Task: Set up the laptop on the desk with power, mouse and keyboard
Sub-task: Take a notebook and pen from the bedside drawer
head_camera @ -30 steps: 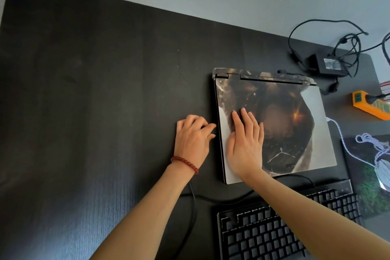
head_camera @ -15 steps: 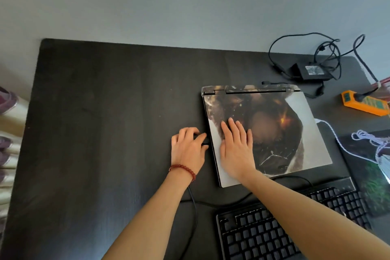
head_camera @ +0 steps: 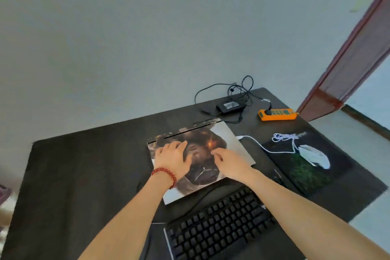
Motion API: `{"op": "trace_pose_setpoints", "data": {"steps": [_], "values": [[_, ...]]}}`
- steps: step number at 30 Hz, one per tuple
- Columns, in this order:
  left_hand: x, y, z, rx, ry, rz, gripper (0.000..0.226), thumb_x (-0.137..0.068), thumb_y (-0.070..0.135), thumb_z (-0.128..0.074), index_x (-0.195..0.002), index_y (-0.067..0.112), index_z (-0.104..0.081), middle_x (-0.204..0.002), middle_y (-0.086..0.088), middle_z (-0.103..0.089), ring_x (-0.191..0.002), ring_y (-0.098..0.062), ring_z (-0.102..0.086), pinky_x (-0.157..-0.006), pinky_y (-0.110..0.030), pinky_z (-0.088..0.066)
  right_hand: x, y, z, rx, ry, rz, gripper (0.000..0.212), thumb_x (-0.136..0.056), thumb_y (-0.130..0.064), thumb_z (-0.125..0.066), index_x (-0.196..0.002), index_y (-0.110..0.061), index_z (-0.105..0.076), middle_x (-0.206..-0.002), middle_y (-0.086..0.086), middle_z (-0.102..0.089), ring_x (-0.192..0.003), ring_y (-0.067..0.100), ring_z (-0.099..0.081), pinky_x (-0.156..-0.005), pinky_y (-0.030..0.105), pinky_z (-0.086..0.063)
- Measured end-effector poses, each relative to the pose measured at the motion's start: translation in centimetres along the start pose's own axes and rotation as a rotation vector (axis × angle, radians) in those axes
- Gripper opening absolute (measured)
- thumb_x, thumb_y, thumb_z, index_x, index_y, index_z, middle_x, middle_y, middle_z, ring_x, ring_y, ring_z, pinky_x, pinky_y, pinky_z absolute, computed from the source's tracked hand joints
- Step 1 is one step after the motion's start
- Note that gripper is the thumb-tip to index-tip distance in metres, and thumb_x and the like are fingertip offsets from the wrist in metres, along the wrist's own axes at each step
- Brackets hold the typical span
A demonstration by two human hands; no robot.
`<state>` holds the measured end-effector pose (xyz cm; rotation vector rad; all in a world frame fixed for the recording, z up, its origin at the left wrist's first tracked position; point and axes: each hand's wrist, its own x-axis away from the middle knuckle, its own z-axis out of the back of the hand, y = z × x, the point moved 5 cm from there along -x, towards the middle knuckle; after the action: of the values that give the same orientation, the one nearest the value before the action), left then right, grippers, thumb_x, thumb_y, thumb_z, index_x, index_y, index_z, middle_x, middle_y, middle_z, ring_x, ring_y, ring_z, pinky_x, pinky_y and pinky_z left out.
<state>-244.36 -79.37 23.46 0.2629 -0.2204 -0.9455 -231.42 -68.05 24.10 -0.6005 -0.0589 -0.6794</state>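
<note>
The closed laptop (head_camera: pixel 230 143), its lid covered with a dark printed skin, lies flat in the middle of the black desk (head_camera: pixel 84 175). My left hand (head_camera: pixel 172 157), with a red bead bracelet at the wrist, rests palm down on the lid's left part. My right hand (head_camera: pixel 231 161) hovers over the lid's right part with fingers spread and holds nothing. A black keyboard (head_camera: pixel 219 226) lies just in front of the laptop, its cable running under my arms. A white mouse (head_camera: pixel 314 155) sits on a dark mouse pad (head_camera: pixel 306 177), its white cable reaching the laptop's right side. The black power brick (head_camera: pixel 231 105) lies behind the laptop.
An orange power strip (head_camera: pixel 277 114) with one plug in it sits at the desk's back right. Tangled black cables (head_camera: pixel 242 88) lie around the power brick against the grey wall. A reddish-brown frame (head_camera: pixel 348 59) rises at the right past the desk's corner.
My left hand has moved from the desk beside the laptop's left edge onto the lid. My right hand has shifted right across the lid. The camera has tilted up and turned.
</note>
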Motion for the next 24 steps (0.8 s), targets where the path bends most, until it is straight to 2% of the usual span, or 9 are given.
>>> {"op": "trace_pose_setpoints", "data": {"steps": [5,8,10,11,13,17,19,24], "values": [[1.9,16.0,1.9,-0.014,0.057,-0.213,0.043,-0.093,0.041,-0.032,-0.130,0.023,-0.046,-0.134,-0.001,-0.051,-0.123,-0.023,-0.044,-0.101,-0.040,-0.032,10.8,9.6,10.3,-0.020,0.185,-0.133,0.035,-0.097,-0.021,-0.033,-0.124,-0.012,-0.053,-0.129,0.007,-0.058,-0.116,0.026,-0.053,-0.098,0.037,-0.043],[5.5,29.0,0.6,-0.008,0.040,-0.396,0.043,-0.094,0.043,-0.031,-0.127,0.022,-0.049,-0.131,-0.003,-0.054,-0.122,-0.023,-0.046,-0.101,-0.040,-0.033,21.0,17.8,15.3,-0.041,0.332,-0.274,0.035,-0.096,-0.021,-0.034,-0.124,-0.014,-0.055,-0.128,0.008,-0.059,-0.117,0.027,-0.053,-0.100,0.035,-0.042],[10.1,39.8,-2.0,-0.022,0.021,-0.541,0.042,-0.093,0.043,-0.033,-0.122,0.021,-0.054,-0.125,-0.005,-0.058,-0.117,-0.025,-0.050,-0.098,-0.041,-0.035,30.9,24.7,17.8,-0.058,0.409,-0.398,0.034,-0.096,-0.017,-0.036,-0.121,-0.009,-0.057,-0.126,0.012,-0.060,-0.115,0.029,-0.055,-0.098,0.033,-0.041],[11.1,42.1,-2.8,-0.015,0.009,-0.562,0.042,-0.093,0.043,-0.034,-0.120,0.021,-0.055,-0.124,-0.006,-0.059,-0.116,-0.026,-0.050,-0.097,-0.041,-0.036,33.1,26.4,18.2,-0.090,0.431,-0.426,0.033,-0.096,-0.015,-0.037,-0.118,-0.005,-0.059,-0.124,0.015,-0.061,-0.113,0.030,-0.056,-0.097,0.033,-0.042],[15.5,51.4,-5.7,0.006,-0.040,-0.690,0.041,-0.093,0.042,-0.035,-0.118,0.018,-0.057,-0.122,-0.007,-0.059,-0.116,-0.028,-0.050,-0.096,-0.041,-0.036,42.4,32.3,20.0,-0.148,0.539,-0.544,0.031,-0.095,-0.014,-0.038,-0.113,-0.003,-0.060,-0.119,0.017,-0.063,-0.108,0.031,-0.058,-0.093,0.032,-0.043],[24.5,66.5,-11.4,0.016,-0.175,-0.909,0.040,-0.093,0.042,-0.036,-0.119,0.020,-0.057,-0.124,-0.007,-0.058,-0.117,-0.028,-0.050,-0.097,-0.038,-0.036,58.6,42.0,21.0,-0.219,0.661,-0.799,0.032,-0.096,-0.017,-0.037,-0.121,-0.012,-0.057,-0.120,0.011,-0.063,-0.105,0.027,-0.060,-0.085,0.024,-0.042],[30.0,74.4,-14.7,-0.022,-0.224,-1.063,0.041,-0.093,0.043,-0.035,-0.121,0.021,-0.055,-0.125,-0.006,-0.057,-0.118,-0.027,-0.050,-0.097,-0.038,-0.039,67.5,46.1,20.5,-0.272,0.718,-0.946,0.033,-0.096,-0.018,-0.036,-0.121,-0.014,-0.056,-0.120,0.010,-0.063,-0.105,0.026,-0.059,-0.087,0.026,-0.043],[40.6,89.1,-20.8,-0.049,-0.346,-1.339,0.040,-0.093,0.041,-0.035,-0.121,0.020,-0.055,-0.126,-0.005,-0.056,-0.117,-0.025,-0.050,-0.095,-0.038,-0.043,84.0,53.7,19.2,-0.331,0.841,-1.216,0.033,-0.095,-0.016,-0.038,-0.122,-0.012,-0.056,-0.127,0.009,-0.059,-0.118,0.027,-0.052,-0.098,0.029,-0.039]]}}
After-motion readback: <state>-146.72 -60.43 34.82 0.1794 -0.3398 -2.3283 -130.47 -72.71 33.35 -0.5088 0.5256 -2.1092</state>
